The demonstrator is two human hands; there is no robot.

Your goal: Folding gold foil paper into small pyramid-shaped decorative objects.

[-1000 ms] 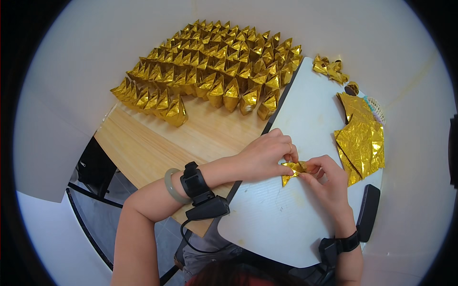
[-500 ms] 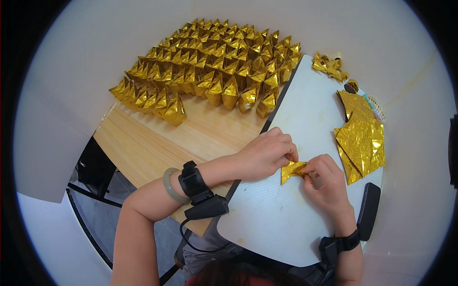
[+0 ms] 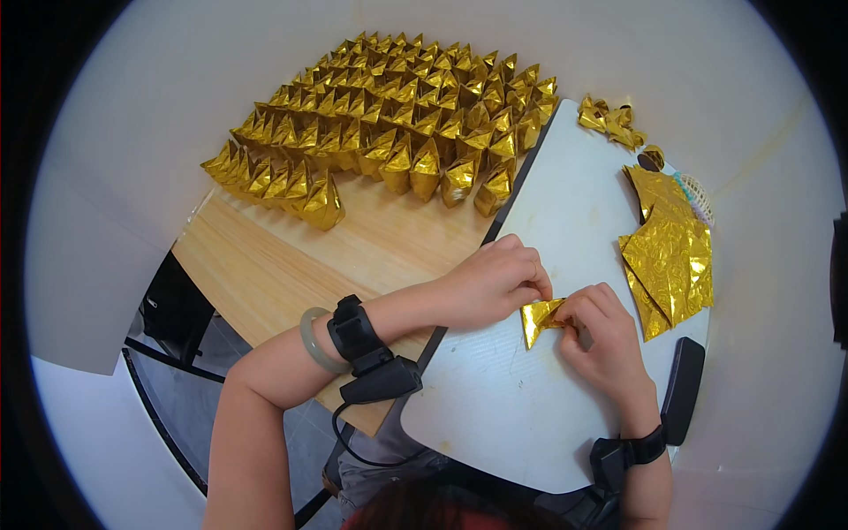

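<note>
A small folded gold foil paper [image 3: 540,316] lies on the white board [image 3: 495,406] between my two hands. My left hand [image 3: 495,281] pinches its upper edge with the fingertips. My right hand [image 3: 601,340] grips its right side, fingers curled over the fold. Both wrists carry black bands; a pale green bangle sits on my left forearm.
Rows of several finished gold foil folded pieces [image 3: 389,141] cover the back of the wooden table [image 3: 265,274]. A stack of flat gold foil sheets [image 3: 671,247] lies at the board's right. A few folded pieces [image 3: 611,121] sit at its far corner. A black device [image 3: 682,389] lies right of my hand.
The gold paper has been folded tighter between my fingers, and its left tip now points down. Both hands stayed in nearly the same place.
</note>
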